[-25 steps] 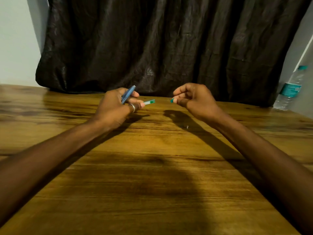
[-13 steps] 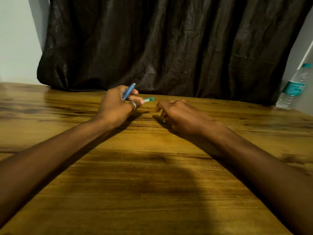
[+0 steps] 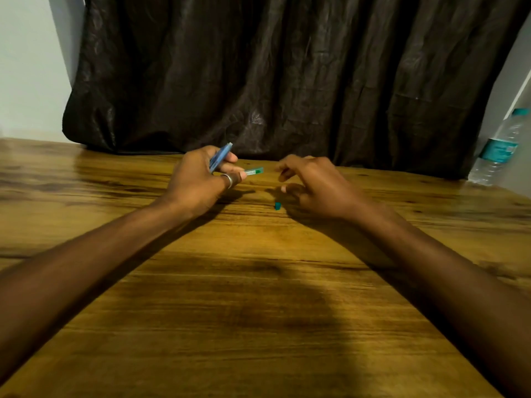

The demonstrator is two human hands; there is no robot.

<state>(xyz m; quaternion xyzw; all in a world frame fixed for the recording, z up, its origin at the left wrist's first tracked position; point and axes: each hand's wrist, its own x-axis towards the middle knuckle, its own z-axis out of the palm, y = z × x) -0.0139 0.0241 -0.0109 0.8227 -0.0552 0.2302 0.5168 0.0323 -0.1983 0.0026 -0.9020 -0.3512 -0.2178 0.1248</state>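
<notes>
My left hand, with a ring on one finger, grips a blue pen-like barrel that sticks up and away, and it also pinches a small clear tube with a green end pointing right. My right hand hovers just above the wooden table with its fingers loosely spread and holds nothing. A tiny teal cap lies on the table just below and left of the right hand's fingers.
A dark crumpled curtain hangs behind the table's far edge. A clear water bottle with a teal label and cap stands at the far right, by the wall.
The right hand, which held the teal cap in the air, came down to the table and let the cap go; it now lifts off with fingers spread. The left hand stayed in place.
</notes>
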